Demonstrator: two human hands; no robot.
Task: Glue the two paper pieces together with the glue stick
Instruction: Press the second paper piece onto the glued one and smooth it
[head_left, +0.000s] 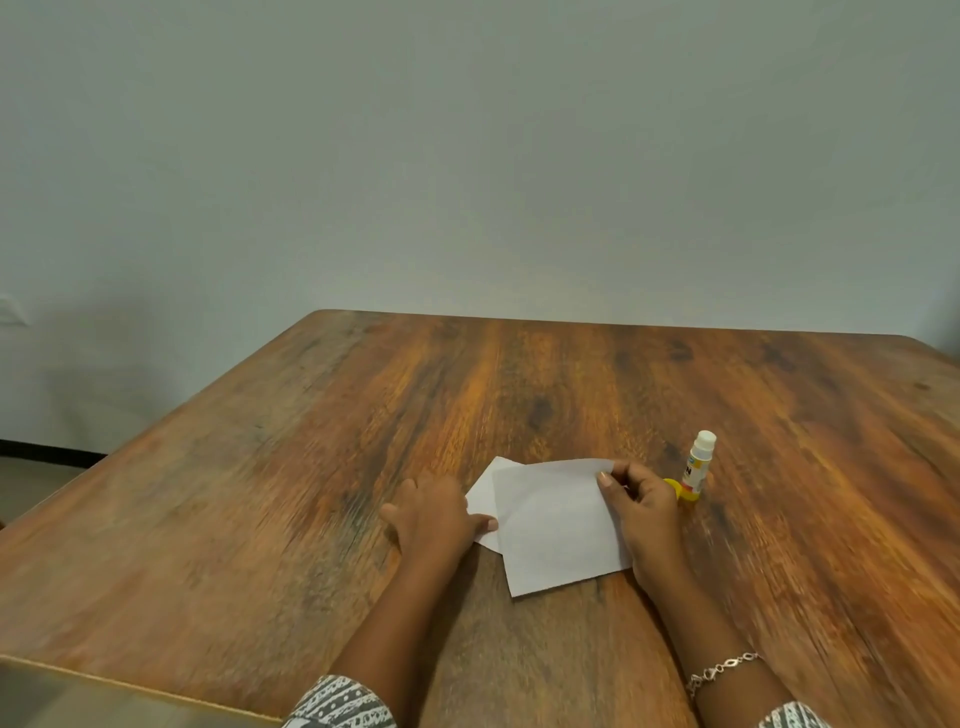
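Note:
Two white paper pieces lie overlapped on the wooden table (519, 389). The upper paper (556, 530) is the larger visible sheet; the lower paper (480, 491) sticks out at its left. My left hand (434, 514) rests on the lower paper's left edge, its thumb pressing the sheet. My right hand (644, 501) pinches the upper paper's far right corner. An uncapped glue stick (698, 465) stands upright just right of my right hand, white tip up. Its yellow cap (675, 488) shows partly behind my right hand.
The table's left edge runs diagonally from the far corner toward me. A cardboard edge (104, 686) shows at the bottom left. A pale wall (467, 156) stands behind the table's far edge. My right wrist wears a bracelet (719, 670).

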